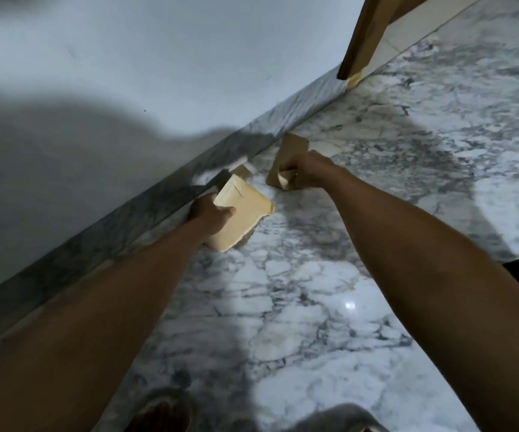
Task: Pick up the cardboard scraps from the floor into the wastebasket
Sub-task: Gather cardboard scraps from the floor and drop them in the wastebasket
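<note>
Both forearms reach down: left hand [211, 215] grips pale scraps [239, 213], right hand [306, 173] clutches brown cardboard [289, 151]; small bits [242, 170] possibly remain, no wastebasket visible.

left hand [209, 215] grips pale scrap [242, 213] | right hand [309, 173] grips brown scrap [286, 157] (marble floor [314, 291])

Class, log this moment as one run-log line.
left hand: holds pale cardboard piece | right hand: grips brown cardboard scrap | small scrap: by skirting | wastebasket: unseen
</note>
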